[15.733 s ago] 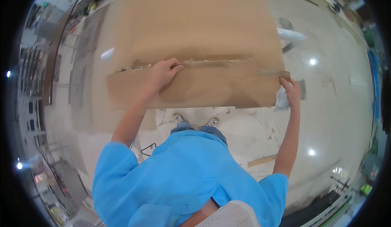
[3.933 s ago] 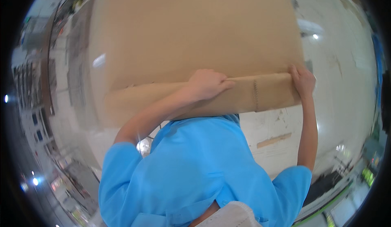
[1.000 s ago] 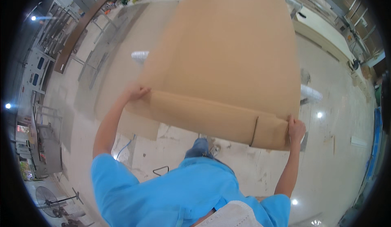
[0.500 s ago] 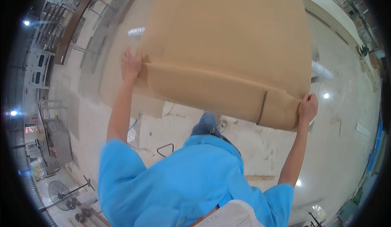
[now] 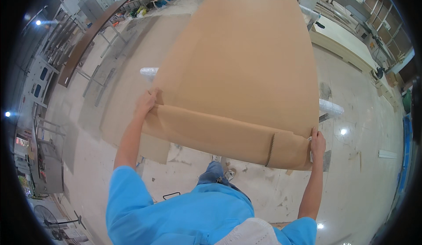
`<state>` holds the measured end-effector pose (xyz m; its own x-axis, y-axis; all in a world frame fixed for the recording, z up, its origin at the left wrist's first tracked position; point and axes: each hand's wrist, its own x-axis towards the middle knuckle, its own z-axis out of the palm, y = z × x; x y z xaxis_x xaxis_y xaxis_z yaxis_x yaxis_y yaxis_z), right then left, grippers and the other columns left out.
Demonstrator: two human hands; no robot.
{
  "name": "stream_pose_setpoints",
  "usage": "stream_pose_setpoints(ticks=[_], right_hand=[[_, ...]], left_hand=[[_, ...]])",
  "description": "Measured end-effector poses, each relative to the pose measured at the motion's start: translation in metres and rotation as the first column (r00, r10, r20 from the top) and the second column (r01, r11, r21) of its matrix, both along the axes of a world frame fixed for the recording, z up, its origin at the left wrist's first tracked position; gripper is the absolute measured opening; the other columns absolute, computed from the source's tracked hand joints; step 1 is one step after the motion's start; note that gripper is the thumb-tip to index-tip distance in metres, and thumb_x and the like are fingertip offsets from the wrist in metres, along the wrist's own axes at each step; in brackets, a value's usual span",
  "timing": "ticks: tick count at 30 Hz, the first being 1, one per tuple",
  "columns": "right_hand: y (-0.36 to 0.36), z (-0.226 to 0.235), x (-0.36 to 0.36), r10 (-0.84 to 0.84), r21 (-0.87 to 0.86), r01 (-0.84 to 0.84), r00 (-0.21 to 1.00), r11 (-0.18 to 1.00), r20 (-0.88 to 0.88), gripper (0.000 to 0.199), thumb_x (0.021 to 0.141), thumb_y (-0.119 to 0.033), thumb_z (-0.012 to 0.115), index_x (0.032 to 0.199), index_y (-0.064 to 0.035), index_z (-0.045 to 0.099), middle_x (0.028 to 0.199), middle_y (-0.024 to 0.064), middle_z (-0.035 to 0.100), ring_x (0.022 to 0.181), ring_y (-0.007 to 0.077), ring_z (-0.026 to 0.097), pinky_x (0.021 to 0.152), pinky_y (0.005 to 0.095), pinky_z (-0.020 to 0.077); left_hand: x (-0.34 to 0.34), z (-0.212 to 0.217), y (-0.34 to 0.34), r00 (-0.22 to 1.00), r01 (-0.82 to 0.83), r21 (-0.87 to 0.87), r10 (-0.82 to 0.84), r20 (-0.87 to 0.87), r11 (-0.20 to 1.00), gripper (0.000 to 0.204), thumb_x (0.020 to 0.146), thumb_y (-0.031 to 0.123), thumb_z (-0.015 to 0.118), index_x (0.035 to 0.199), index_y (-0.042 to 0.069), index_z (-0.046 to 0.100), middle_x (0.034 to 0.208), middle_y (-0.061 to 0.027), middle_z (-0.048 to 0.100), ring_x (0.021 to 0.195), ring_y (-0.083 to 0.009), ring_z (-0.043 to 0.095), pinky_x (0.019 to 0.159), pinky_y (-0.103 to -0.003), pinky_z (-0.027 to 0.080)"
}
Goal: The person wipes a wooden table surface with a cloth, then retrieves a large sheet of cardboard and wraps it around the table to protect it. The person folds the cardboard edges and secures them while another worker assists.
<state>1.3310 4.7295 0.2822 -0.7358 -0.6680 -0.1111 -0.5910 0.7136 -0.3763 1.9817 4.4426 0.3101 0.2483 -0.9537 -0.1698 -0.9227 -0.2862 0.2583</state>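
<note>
A long brown cardboard sheet (image 5: 246,52) stretches away from me, its near end bent down into a flap (image 5: 211,133). A cut seam divides the flap toward its right side. My left hand (image 5: 146,101) is closed on the fold at the near left corner, its fingertips on the sheet's edge. At the near right corner my right hand (image 5: 318,144) grips the cardboard, thumb up along the side. Whatever the sheet lies on is hidden beneath it. Film-wrapped support bars stick out on the left (image 5: 149,72) and on the right (image 5: 330,107).
A long brown board (image 5: 85,43) rests on metal stands at the left. Pale stacked panels (image 5: 345,43) lie at the far right. Flat cardboard (image 5: 156,148) lies on the floor near my left arm. A standing fan (image 5: 46,218) is at the lower left.
My view has tilted up, showing more of the far end and the room behind. Both hands keep their hold on the flap's corners; the cardboard appears lower in view.
</note>
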Motion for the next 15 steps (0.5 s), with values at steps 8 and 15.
stream_pose_setpoints(ticks=[8, 15], right_hand=[[-0.008, -0.018, -0.017, 0.022, -0.099, -0.016, 0.998, 0.995, 0.061, 0.071, 0.097, -0.064, 0.041, 0.095, 0.0031, 0.066, 0.099, 0.0282, 0.068, 0.097, 0.0444, 0.064, 0.084, 0.0493, 0.0466], [-0.008, -0.004, -0.007, 0.009, -0.028, -0.008, 0.999, 1.000, 0.038, 0.072, 0.096, -0.065, 0.041, 0.097, 0.0018, 0.068, 0.101, 0.0279, 0.069, 0.099, 0.0446, 0.064, 0.086, 0.0511, 0.0465]], left_hand=[[0.000, -0.009, -0.002, 0.980, -0.182, -0.112, 0.171, -0.102, 0.977, 0.071, 0.097, 0.064, 0.039, 0.120, -0.001, 0.057, 0.113, -0.0243, 0.067, 0.112, -0.0426, 0.061, 0.097, -0.051, 0.043], [0.045, -0.038, 0.026, 0.999, -0.031, -0.807, 0.037, -0.012, 0.590, 0.065, 0.094, 0.055, 0.055, 0.128, -0.001, 0.052, 0.115, -0.0220, 0.067, 0.110, -0.0391, 0.062, 0.095, -0.048, 0.046]])
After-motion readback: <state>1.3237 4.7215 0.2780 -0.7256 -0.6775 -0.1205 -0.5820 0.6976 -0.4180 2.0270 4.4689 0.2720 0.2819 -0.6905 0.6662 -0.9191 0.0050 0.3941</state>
